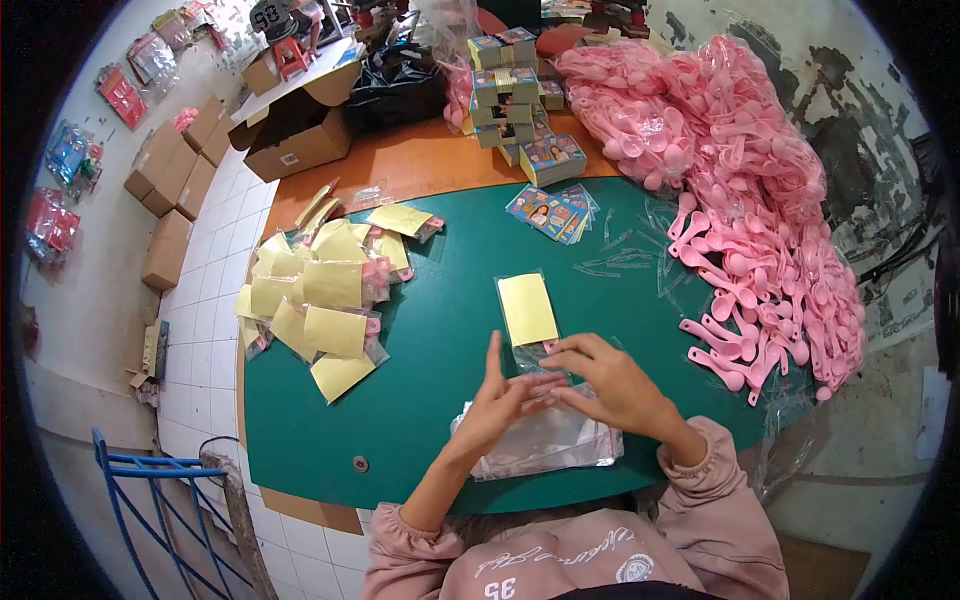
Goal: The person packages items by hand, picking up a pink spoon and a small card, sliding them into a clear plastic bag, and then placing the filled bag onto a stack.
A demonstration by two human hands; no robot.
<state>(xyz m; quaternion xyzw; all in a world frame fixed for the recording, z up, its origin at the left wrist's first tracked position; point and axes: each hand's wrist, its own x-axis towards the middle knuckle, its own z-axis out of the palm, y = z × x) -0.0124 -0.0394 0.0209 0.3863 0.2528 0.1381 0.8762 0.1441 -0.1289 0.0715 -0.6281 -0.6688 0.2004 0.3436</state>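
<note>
Nearest the person, loose clear bags (550, 447) lie on the green table (420, 470), under both hands. The left hand (495, 408) is spread and looks free of any grip; the right hand (612, 385) curls its fingers by the lower end of the yellow-backed packet (528, 310), and I can't tell whether they pinch its film. That packet lies flat just beyond the hands, a bit of pink at its lower end. I'd judge this as work at that end; the next move calls for a light fingertip pinch on slippery plastic. Farther off are printed cards (545, 212).
</note>
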